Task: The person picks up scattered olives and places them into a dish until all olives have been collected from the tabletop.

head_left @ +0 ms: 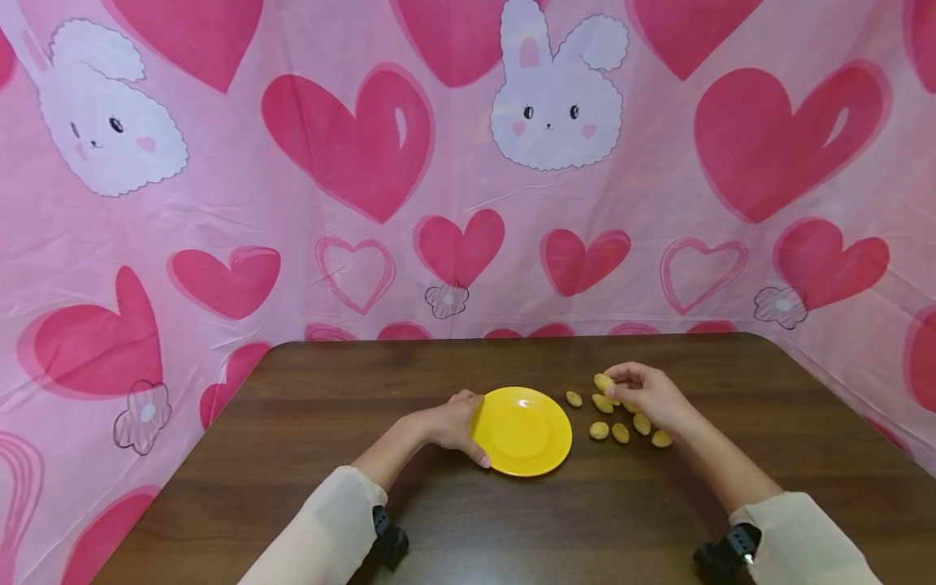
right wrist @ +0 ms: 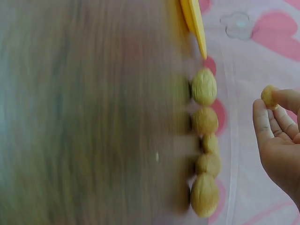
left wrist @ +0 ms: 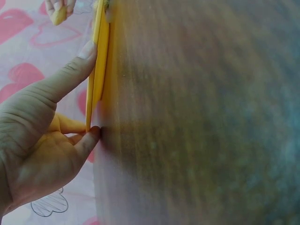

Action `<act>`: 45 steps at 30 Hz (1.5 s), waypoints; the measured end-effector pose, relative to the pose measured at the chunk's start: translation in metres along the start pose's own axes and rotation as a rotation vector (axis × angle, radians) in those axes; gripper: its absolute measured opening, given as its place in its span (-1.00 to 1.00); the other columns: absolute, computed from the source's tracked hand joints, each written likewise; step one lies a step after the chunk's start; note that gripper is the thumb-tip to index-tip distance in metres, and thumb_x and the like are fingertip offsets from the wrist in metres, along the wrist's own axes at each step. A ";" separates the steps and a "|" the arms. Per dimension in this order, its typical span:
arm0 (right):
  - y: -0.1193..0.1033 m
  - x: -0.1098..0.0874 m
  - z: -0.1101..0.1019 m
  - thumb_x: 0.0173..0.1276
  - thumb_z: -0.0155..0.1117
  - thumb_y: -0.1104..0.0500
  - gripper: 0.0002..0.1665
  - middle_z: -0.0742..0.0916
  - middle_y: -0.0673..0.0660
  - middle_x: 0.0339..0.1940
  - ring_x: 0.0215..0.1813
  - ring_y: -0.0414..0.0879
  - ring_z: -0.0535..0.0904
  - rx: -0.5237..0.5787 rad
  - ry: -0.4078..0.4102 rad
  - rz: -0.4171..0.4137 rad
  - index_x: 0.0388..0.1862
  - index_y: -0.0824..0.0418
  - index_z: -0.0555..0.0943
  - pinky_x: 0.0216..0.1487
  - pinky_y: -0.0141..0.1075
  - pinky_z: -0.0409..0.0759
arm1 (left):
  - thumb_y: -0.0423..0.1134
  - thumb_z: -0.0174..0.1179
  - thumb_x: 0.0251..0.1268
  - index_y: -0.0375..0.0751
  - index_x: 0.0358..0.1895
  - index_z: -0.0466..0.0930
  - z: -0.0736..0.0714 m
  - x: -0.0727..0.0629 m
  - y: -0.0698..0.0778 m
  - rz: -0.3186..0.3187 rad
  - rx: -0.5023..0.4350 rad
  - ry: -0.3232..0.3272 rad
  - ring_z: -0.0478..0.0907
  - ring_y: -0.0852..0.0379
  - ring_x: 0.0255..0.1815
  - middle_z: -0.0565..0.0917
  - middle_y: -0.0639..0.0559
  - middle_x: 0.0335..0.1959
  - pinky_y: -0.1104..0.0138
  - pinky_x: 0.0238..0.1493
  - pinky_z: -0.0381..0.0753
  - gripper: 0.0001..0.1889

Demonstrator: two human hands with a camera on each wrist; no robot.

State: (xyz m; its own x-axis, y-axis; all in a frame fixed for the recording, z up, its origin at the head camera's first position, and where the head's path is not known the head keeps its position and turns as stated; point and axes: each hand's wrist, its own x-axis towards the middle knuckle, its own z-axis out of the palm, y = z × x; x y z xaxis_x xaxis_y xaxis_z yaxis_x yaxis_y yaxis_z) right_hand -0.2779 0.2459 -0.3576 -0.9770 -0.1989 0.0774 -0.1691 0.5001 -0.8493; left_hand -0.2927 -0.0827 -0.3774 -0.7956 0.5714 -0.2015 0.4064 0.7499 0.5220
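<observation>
A yellow plate (head_left: pixel 521 431) sits on the brown table. My left hand (head_left: pixel 455 424) grips its left rim, with the thumb at the near side and the fingers farther back; the left wrist view also shows this hand (left wrist: pixel 51 122) at the plate's edge (left wrist: pixel 97 70). Thumb and fingers of my right hand (head_left: pixel 653 396) pinch a yellow-brown oval nut (head_left: pixel 604 383). The right wrist view shows that nut (right wrist: pixel 269 97) raised above the table. Below and around the hand lie several similar nuts (head_left: pixel 620 433), some partly hidden by it.
The wooden table (head_left: pixel 468 528) extends around the plate and nuts. Behind it hangs a pink cloth (head_left: pixel 468 187) with hearts and rabbits. One nut (head_left: pixel 574 399) lies close to the plate's right rim.
</observation>
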 end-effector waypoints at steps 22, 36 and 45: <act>-0.022 0.021 0.043 0.28 0.24 0.17 -0.57 0.63 0.23 -0.11 -0.09 0.10 0.52 0.141 -0.085 0.005 0.05 0.39 0.45 0.04 -0.11 0.46 | 0.07 0.45 -0.20 -0.34 0.35 0.11 0.000 0.001 -0.002 0.014 0.021 0.004 0.21 0.01 0.16 0.25 -0.10 0.20 0.16 0.22 0.27 0.04; -0.028 0.043 0.073 0.25 0.25 0.26 -0.59 0.61 0.18 -0.16 -0.17 -0.05 0.50 0.169 -0.148 0.011 0.03 0.44 0.47 0.01 -0.22 0.48 | 0.08 0.45 -0.20 -0.35 0.35 0.11 -0.001 0.002 -0.002 0.021 0.044 0.004 0.19 0.00 0.19 0.24 -0.11 0.22 0.18 0.24 0.23 0.04; -0.034 0.050 0.090 0.21 0.25 0.33 -0.68 0.60 0.17 -0.27 -0.24 -0.04 0.49 0.134 -0.194 0.055 -0.06 0.43 0.51 -0.11 -0.27 0.50 | 0.10 0.44 -0.19 -0.31 0.33 0.15 -0.001 0.003 -0.001 0.019 0.050 -0.001 0.22 0.04 0.12 0.28 -0.08 0.16 0.19 0.21 0.27 0.01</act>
State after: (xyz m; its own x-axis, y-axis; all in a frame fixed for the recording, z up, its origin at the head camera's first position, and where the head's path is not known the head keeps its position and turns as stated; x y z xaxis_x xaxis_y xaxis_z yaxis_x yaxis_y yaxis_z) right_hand -0.3097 0.1428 -0.3722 -0.9389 -0.3387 -0.0614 -0.0848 0.4005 -0.9124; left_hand -0.2958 -0.0828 -0.3777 -0.7870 0.5861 -0.1926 0.4435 0.7545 0.4838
